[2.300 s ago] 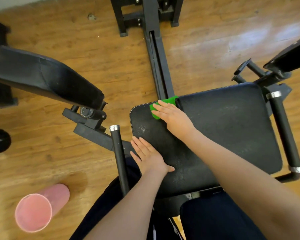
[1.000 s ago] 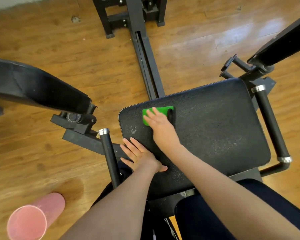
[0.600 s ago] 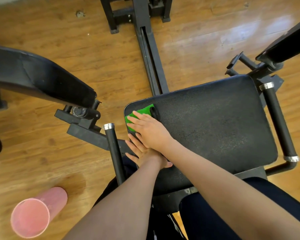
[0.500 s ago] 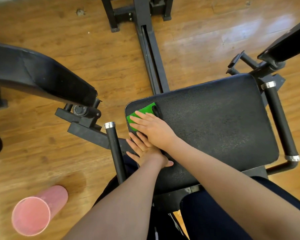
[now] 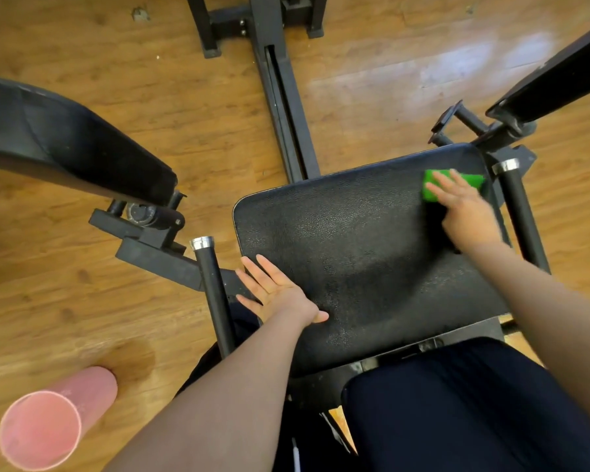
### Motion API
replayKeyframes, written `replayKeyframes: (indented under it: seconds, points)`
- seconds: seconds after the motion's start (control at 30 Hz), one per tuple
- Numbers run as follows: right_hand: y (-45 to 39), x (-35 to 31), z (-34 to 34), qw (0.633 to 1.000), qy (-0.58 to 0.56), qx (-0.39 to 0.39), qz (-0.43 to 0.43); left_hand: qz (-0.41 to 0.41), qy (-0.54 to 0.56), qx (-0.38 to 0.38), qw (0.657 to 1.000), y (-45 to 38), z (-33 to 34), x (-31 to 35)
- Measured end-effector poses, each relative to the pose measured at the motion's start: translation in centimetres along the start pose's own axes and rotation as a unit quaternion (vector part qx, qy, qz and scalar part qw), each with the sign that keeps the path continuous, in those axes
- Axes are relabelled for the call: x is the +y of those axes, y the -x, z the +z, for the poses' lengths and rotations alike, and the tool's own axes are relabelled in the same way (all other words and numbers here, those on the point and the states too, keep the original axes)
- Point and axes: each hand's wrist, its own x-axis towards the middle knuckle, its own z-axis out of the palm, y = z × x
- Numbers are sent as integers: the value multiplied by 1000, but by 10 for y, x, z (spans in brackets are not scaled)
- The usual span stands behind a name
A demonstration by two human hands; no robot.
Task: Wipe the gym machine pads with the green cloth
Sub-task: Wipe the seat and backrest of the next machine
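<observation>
The black seat pad [image 5: 361,253] of the gym machine fills the middle of the view. A green cloth [image 5: 470,180] lies on its far right corner. My right hand [image 5: 464,209] presses flat on the cloth with straight fingers and covers most of it. My left hand [image 5: 276,291] rests flat on the pad's near left edge, fingers spread, holding nothing. A second long black pad [image 5: 65,144] stands on the left. A third black pad [image 5: 559,80] shows at the upper right edge.
Black handle bars with chrome caps flank the seat, one on the left [image 5: 212,287] and one on the right [image 5: 521,212]. The machine's black frame rail [image 5: 283,97] runs away over the wooden floor. A pink cup [image 5: 48,424] stands on the floor at lower left.
My right hand has swept the green cloth from the seat's far left corner across to its far right corner. My left hand has stayed on the near left edge.
</observation>
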Motion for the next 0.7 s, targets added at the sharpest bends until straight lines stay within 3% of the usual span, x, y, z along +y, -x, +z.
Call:
replayKeyframes:
  seconds: [0.2,0.43,0.5,0.6,0.7]
  points:
    - [4,22,-6,995,-79,-26,54,-10,0,2,1000,0,1,2]
    - [-11,5,3,958,-164,121,201,-4,0,5,1000,-2,2,2]
    - [-28,8,-8,974,-104,118,164,-2,-2,7,1000,-3,2,1]
    - [-45,10,-10,995,-32,37,87,1,3,4,1000,-4,2,0]
    - [-40,14,-2,991,-52,20,118,1,0,0,1000,-2,2,-1]
